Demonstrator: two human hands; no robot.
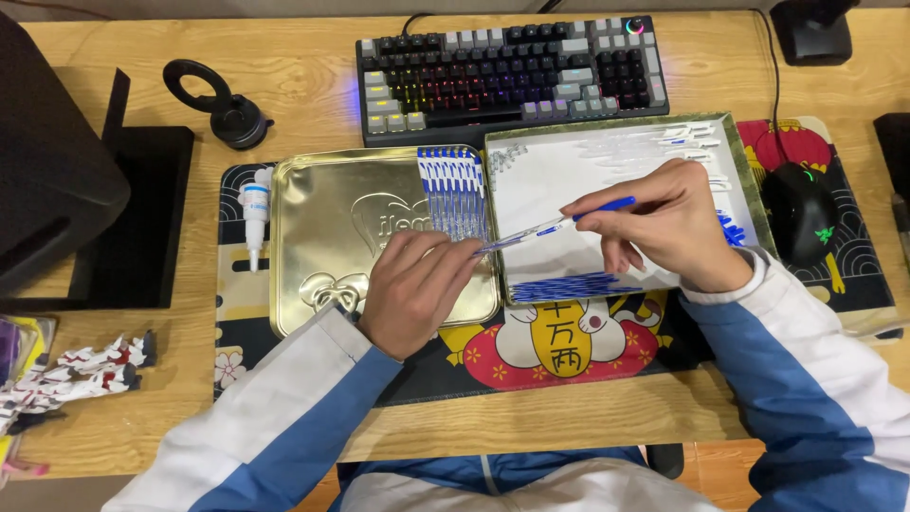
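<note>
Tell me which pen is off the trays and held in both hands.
The clear pen with the blue cap, held between the left hand and right hand; the other pens lie in a row on the gold tray.

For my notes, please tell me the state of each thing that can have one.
Clear pen with blue cap: held level between both hands.
Left hand: closed on the pen tip.
Right hand: pinching the blue end.
Gold tin lid: off, lying upturned.
Black and grey keyboard: backlight on.

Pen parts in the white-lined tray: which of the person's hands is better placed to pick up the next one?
Probably the right hand: it hovers over the tray, though it grips a pen. The left hand rests over the tin lid.
</note>
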